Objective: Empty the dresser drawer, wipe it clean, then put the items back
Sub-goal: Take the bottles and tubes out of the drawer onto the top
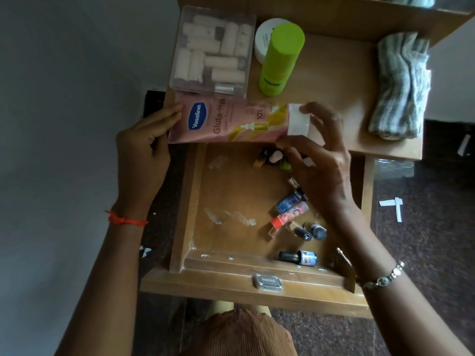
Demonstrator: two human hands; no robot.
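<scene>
Partly behind right hand (321, 160) with tube (231, 122), bottles (270, 159)

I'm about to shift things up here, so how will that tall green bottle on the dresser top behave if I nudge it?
The green bottle stands upright, tall and narrow, so a push near its cap would probably tip it. Being round, it would likely roll once down. Its smooth plastic looks rigid, perhaps slightly slippery.
</scene>
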